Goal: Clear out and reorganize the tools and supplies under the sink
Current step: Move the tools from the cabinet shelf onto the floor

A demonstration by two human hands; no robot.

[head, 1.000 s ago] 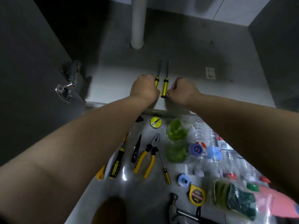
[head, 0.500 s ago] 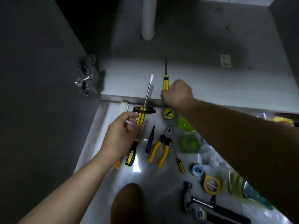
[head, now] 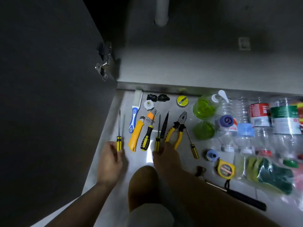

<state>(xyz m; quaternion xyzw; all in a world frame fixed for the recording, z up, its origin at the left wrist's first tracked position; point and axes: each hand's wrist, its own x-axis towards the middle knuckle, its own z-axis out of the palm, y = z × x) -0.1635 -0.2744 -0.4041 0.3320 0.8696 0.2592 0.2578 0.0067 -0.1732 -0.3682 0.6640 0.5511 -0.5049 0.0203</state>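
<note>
Head view:

A: Both hands are clamped, each on a yellow-and-black screwdriver. The left hand (head: 110, 158) grips the handle of the left screwdriver (head: 119, 128) at the end of the tool row. The right hand (head: 164, 154) grips the right screwdriver (head: 158, 136), which sits between the stubby screwdriver (head: 146, 138) and the black pointed tool (head: 164, 126). Everything sits low over the floor (head: 172, 102), in front of the open cabinet (head: 196, 71).

B: What could go wrong?

A: The right one is in a tight slot, I'd judge, so a careless set-down would knock its neighbours or the pliers (head: 178, 126) askew. Round handles may also roll on a glossy floor (the left one has nothing on its outer side to stop it).

B: And what can't you tell?

A: Whether either screwdriver touches the floor or hangs just over it. The right hand's fingers are hidden under its back, and the forearm covers most of the hammer (head: 200, 170). The black tool could be a file or an awl. The cabinet's back is dark, the labels on the bottles (head: 244, 128) are blurred, and the far right is cut off
</note>
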